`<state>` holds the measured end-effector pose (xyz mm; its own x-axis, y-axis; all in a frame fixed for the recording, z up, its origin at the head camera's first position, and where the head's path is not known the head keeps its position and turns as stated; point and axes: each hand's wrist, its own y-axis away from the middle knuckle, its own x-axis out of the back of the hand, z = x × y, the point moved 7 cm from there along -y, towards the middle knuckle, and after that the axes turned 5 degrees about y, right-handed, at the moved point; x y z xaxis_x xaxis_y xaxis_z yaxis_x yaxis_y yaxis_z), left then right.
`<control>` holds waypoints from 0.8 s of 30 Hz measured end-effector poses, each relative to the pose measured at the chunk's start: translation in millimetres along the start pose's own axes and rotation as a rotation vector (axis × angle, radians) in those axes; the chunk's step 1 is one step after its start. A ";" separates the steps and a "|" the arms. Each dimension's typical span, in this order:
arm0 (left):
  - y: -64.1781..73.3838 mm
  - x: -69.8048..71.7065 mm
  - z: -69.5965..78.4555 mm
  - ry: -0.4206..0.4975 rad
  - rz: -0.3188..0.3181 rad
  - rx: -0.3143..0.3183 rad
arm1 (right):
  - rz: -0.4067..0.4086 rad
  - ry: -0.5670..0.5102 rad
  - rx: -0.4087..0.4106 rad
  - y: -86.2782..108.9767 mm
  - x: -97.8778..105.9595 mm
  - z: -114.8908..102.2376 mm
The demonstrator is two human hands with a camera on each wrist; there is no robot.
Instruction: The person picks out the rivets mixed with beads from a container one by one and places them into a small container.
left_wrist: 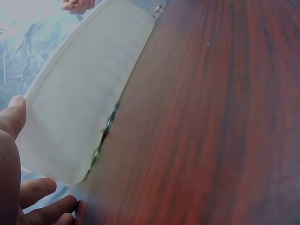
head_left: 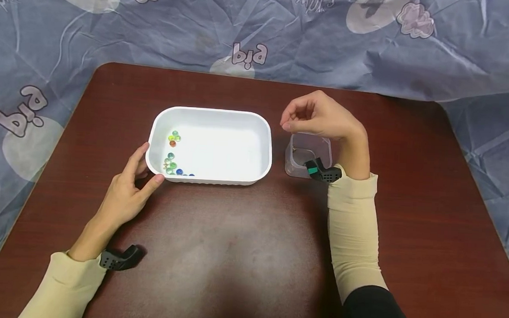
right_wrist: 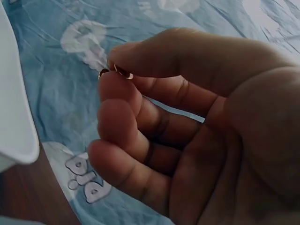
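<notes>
A white rectangular tray (head_left: 219,164) stands on the table, with several glass marbles (head_left: 173,166) at its left end: green, yellow, blue and one orange. My left hand (head_left: 125,193) rests against the tray's front left corner, thumb at the front and forefinger along the left side, fingers mostly straight. My right hand (head_left: 326,117) is raised above a clear plastic box (head_left: 297,171) to the tray's right. Between its thumb and fingertips it pinches a small gold-coloured ring-like piece (right_wrist: 123,71); its exact kind cannot be told. The other fingers are curled.
The dark red-brown table (head_left: 233,234) has rounded far corners. Blue-grey printed cloth (head_left: 287,31) lies behind and beside it. A small gold thing (left_wrist: 158,8) appears past the tray's end in the left wrist view. Both wrists wear black camera mounts (head_left: 121,257).
</notes>
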<state>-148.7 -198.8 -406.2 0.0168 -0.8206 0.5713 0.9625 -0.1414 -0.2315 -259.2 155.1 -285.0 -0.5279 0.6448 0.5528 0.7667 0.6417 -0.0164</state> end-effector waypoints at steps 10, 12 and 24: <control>0.0 -0.3 -1.1 0.007 -0.004 0.011 | 0.104 -0.027 -0.054 22.1 26.1 8.0; 0.0 -0.1 -1.6 0.003 -0.003 0.014 | 0.131 -0.018 -0.070 26.6 31.1 9.2; -0.1 -0.5 -2.8 0.009 -0.006 0.024 | 0.220 0.081 -0.133 41.7 47.6 16.0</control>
<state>-149.6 -199.9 -408.7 0.0084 -0.8245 0.5658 0.9687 -0.1337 -0.2092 -258.2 219.2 -272.7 -0.3162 0.7239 0.6132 0.9039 0.4261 -0.0370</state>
